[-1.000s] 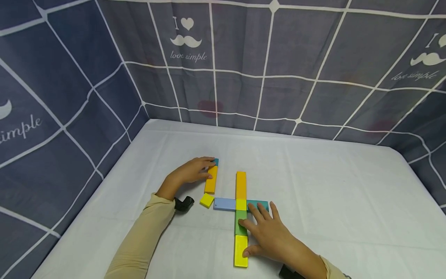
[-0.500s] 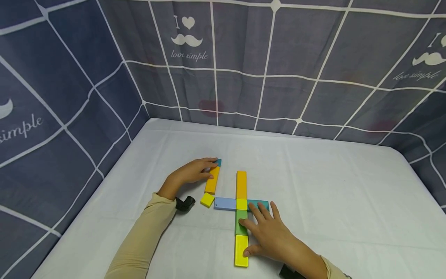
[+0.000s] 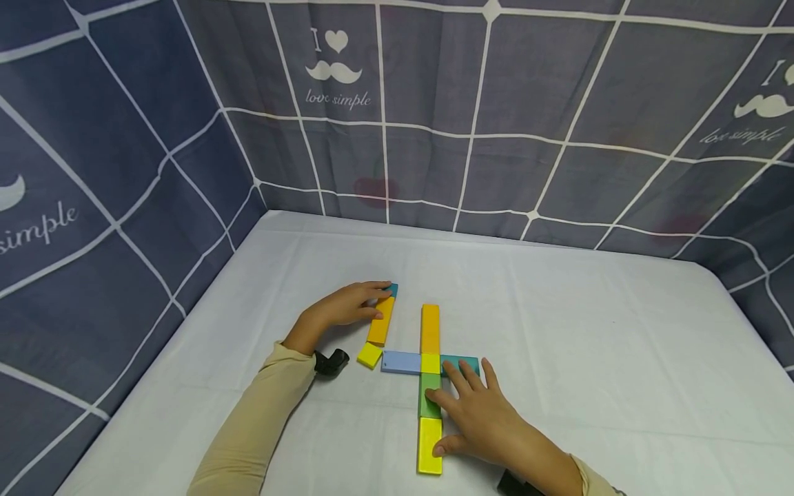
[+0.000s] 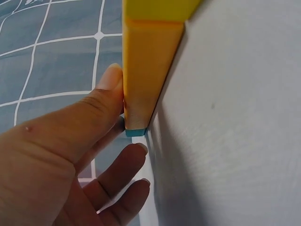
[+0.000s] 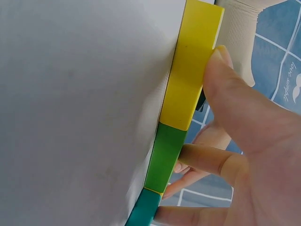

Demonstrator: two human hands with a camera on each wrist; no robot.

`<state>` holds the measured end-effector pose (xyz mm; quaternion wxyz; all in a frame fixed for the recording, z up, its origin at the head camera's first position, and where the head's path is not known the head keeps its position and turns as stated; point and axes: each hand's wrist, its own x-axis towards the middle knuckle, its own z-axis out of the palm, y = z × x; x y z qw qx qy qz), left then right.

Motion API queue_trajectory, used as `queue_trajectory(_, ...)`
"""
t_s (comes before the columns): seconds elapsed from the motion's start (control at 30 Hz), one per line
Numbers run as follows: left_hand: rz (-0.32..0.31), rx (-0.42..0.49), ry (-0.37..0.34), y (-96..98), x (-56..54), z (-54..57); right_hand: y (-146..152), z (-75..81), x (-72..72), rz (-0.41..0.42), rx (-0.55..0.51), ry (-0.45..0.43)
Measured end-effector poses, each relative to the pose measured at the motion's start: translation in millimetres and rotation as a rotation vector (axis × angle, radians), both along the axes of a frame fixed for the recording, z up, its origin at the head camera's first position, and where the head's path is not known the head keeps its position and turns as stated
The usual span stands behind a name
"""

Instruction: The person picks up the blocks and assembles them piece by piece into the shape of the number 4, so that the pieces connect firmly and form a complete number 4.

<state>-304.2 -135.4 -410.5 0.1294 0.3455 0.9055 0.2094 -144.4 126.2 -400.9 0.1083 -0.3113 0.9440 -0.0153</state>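
On the left, my left hand (image 3: pixel 340 305) touches an orange block (image 3: pixel 380 329) with the thumb along its side, other fingers reaching a teal block (image 3: pixel 394 289) at its far end. A small yellow square block (image 3: pixel 369 355) lies at the orange block's near end. My right hand (image 3: pixel 486 421) spreads over a cross of blocks: thumb at a long yellow block (image 3: pixel 426 448), one finger on a green block (image 3: pixel 426 406), others on a second teal block (image 3: pixel 473 364). In the right wrist view, the thumb rests against the yellow block (image 5: pixel 190 70).
A yellow square (image 3: pixel 429 364) forms the cross's centre, with a blue block (image 3: pixel 400 362) left and another orange block (image 3: pixel 430 329) beyond. White cloth (image 3: pixel 589 331) covers the table. Dark checked curtains (image 3: pixel 434 76) stand behind and at the sides.
My left hand has shifted slightly right. The far end of the left orange and teal blocks has swung right, making them slant more. My right hand and the cross look unchanged.
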Motion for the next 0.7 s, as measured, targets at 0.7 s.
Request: queue_trajectory(0.7,0.019,-0.047,-0.004,4.8,0.0,2.8,-0.7,0.9,-0.1,-0.006,-0.004,-0.018)
